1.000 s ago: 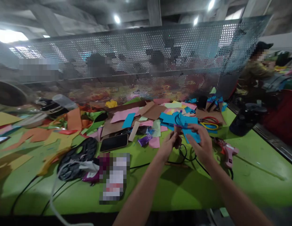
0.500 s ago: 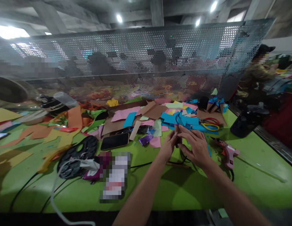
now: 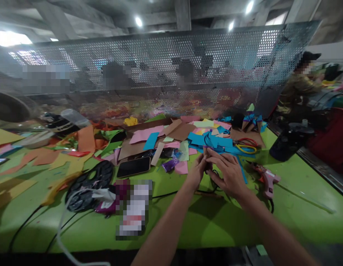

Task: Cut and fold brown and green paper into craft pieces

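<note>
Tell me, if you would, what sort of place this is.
It is probably a shared craft workshop: cut coloured pieces litter a green table, what looks like a pink glue gun lies on it, and another person is visible farther off.

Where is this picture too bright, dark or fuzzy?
Head view: the ceiling lights glare white. Head view: a soft shadow darkens the green table below the right hand. Head view: what's behind the perforated screen looks hazy.
</note>
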`<state>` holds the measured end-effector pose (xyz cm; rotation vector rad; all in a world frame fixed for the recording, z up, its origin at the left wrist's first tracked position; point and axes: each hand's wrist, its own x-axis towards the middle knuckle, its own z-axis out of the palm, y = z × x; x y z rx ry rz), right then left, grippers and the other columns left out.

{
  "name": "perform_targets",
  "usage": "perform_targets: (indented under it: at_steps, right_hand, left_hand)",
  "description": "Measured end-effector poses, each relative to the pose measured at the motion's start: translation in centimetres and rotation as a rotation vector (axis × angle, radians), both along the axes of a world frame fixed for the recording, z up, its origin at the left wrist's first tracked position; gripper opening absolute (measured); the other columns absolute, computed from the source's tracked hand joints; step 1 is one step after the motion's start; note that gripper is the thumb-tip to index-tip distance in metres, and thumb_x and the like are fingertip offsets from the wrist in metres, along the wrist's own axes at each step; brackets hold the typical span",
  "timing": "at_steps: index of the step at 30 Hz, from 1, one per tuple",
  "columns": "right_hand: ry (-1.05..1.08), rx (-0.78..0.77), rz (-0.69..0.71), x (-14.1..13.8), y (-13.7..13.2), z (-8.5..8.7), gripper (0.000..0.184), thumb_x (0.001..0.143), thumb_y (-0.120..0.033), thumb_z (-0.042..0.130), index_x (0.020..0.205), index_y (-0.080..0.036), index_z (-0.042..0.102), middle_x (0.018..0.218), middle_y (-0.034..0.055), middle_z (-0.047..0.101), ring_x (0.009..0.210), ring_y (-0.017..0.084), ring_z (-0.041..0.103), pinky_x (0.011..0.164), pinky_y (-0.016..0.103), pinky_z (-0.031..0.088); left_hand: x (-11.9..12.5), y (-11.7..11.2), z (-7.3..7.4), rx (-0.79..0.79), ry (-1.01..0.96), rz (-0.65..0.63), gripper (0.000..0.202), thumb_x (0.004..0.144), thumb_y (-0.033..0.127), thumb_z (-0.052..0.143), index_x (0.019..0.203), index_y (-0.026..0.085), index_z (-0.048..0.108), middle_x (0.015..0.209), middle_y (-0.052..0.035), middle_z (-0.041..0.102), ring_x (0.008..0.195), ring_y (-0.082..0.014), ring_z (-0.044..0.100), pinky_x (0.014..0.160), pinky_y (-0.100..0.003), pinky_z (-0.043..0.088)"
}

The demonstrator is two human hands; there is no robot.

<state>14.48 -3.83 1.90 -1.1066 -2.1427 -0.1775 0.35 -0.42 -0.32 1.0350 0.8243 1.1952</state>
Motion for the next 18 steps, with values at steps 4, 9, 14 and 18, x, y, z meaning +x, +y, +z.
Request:
perform_targets:
  at_steps: [4,9,14,18]
  right_hand:
    - [0.009,-0.012,0.011,0.04,0.01,0.05,0.026,0.093,-0.034,0.055,0.117,-0.025,0.058,0.142,0.0035,0.055,0.111,0.025,0.054,0.091,0.042,0.038]
    - [0.042,-0.011,0.005,0.2,-0.03,0.2,0.028,0.092,-0.033,0.056,0.119,-0.026,0.058,0.144,0.0033,0.053,0.109,0.026,0.054,0.089,0.042,0.039]
    - [0.024,-0.02,-0.008,0.21,0.11,0.14,0.027,0.092,-0.034,0.055,0.118,-0.026,0.058,0.144,0.0032,0.053,0.107,0.026,0.055,0.089,0.042,0.039]
    - [0.031,0.001,-0.014,0.2,0.12,0.12,0.028,0.092,-0.035,0.055,0.118,-0.026,0.059,0.142,0.0037,0.055,0.108,0.026,0.055,0.09,0.042,0.039]
  left_hand:
    - [0.02,-0.01,-0.03,-0.002,-0.038,-0.019,0.048,0.077,0.057,0.066,0.102,0.016,0.065,0.068,0.0031,0.054,0.062,-0.0095,0.046,0.06,-0.022,0.037]
    - [-0.13,0.18,-0.4,-0.084,-0.065,0.028,0.052,0.072,0.057,0.072,0.104,0.017,0.068,0.083,-0.0017,0.065,0.071,-0.0113,0.055,0.063,-0.022,0.041]
    - [-0.24,0.33,-0.9,-0.105,-0.105,0.029,0.052,0.074,0.054,0.072,0.112,0.019,0.067,0.102,-0.0052,0.068,0.086,-0.014,0.06,0.07,-0.023,0.045]
    - [-0.1,0.23,-0.69,-0.127,-0.139,0.027,0.049,0.073,0.052,0.074,0.11,0.02,0.069,0.102,-0.0057,0.069,0.088,-0.0142,0.061,0.071,-0.022,0.046]
